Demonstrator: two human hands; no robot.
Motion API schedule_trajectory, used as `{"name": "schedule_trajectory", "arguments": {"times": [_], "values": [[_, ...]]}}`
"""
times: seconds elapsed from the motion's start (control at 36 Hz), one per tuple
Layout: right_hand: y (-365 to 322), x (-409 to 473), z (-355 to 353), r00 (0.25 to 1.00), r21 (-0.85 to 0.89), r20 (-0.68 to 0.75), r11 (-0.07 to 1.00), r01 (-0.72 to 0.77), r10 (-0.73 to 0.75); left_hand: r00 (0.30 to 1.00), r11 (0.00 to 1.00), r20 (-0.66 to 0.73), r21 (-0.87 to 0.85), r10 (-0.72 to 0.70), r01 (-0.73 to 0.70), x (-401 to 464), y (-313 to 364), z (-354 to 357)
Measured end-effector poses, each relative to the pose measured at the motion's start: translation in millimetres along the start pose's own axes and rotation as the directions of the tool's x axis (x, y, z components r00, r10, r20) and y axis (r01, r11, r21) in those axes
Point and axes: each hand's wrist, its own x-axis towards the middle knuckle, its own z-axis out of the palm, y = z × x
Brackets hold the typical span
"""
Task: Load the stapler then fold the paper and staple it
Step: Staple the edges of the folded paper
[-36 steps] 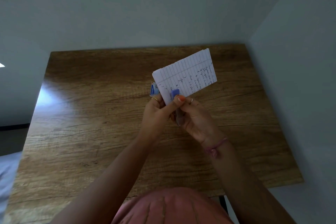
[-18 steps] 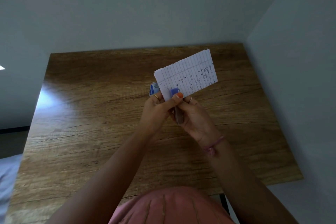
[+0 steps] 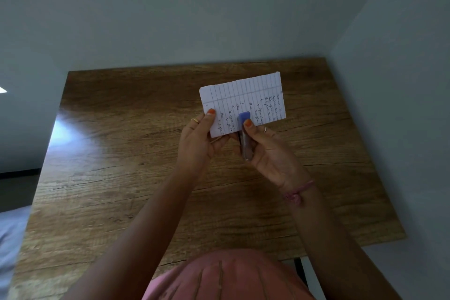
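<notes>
Head view, looking down over a wooden table (image 3: pixel 121 177) set in a corner between pale walls. Just right of the frame's centre, the folded lined paper (image 3: pixel 243 102) is held in the air above the tabletop, handwriting facing the camera. The left hand (image 3: pixel 197 141) pinches the paper's lower left corner, thumb on the near face and fingers curled behind. The right hand (image 3: pixel 265 151) is wrapped round a small stapler (image 3: pixel 244 134), thumb pressed on its blue top; the blue tip overlaps the paper's lower edge, so the sheet appears to lie between the stapler's two halves, though the slot itself is hidden by the thumb and body. Judged stage: loading and folding are done, and the stapling squeeze is in hand or about to be made. Risks from here: with the paper unsupported in mid-air, a one-handed squeeze could tilt the stapler and bend the staple's legs unevenly; the left pinch is well to one side, so the folded layers near the stapler could slip apart and only one be caught; the bite sits close to the edge, where a staple could tear out; a half-hearted press could jam the staple.
</notes>
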Motion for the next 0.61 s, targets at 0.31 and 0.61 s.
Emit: {"name": "schedule_trajectory", "arguments": {"times": [0.31, 0.61], "values": [[4, 2, 4, 1.000, 0.030, -0.018, 1.000, 0.004, -0.004, 0.997, 0.997, 0.041, 0.040, 0.059, -0.061, 5, 1, -6], [12, 2, 8, 1.000, -0.078, 0.000, 0.997, 0.023, -0.023, 0.990, 0.985, 0.116, 0.144, 0.082, -0.098, -9, -34, 7]]}}
